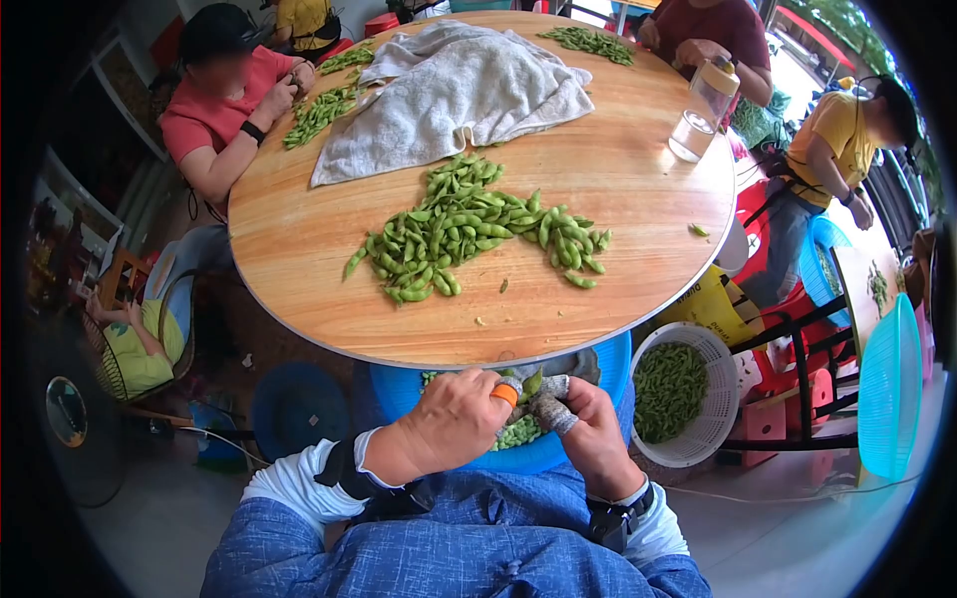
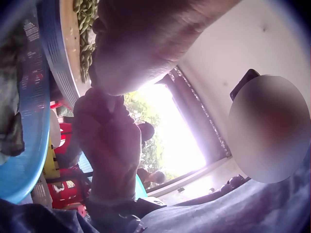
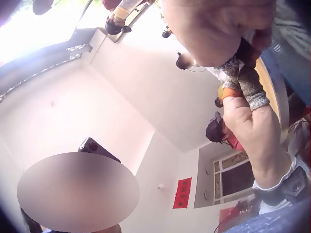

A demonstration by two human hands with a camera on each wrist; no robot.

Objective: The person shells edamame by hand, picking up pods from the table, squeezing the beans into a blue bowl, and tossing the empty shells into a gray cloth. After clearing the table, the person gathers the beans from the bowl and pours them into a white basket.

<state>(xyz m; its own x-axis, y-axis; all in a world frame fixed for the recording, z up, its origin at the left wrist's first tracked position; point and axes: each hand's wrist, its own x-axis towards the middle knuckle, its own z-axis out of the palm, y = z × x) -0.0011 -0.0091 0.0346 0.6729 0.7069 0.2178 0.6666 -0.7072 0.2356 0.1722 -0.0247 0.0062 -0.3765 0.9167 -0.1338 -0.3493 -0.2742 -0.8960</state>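
Over the blue basin (image 1: 613, 384) in my lap, my two hands meet at a green edamame pod (image 1: 532, 383). My left hand (image 1: 444, 424), with an orange band on a finger, pinches it from the left. From the other side my right hand (image 1: 598, 439) grips it between thumb and forefinger, both in grey fingertip covers. Shelled green beans (image 1: 520, 433) lie in the basin under the hands, beside a dark grey heap. In the right wrist view, the left hand (image 3: 252, 126) and right hand (image 3: 223, 29) touch at the fingertips; the pod is hidden there.
A pile of edamame pods (image 1: 449, 229) lies on the round wooden table (image 1: 299, 249), below a grey towel (image 1: 459, 95). A clear bottle (image 1: 703, 110) stands at right. A white basket (image 1: 723, 399) of pods is on the floor. Other people sit around.
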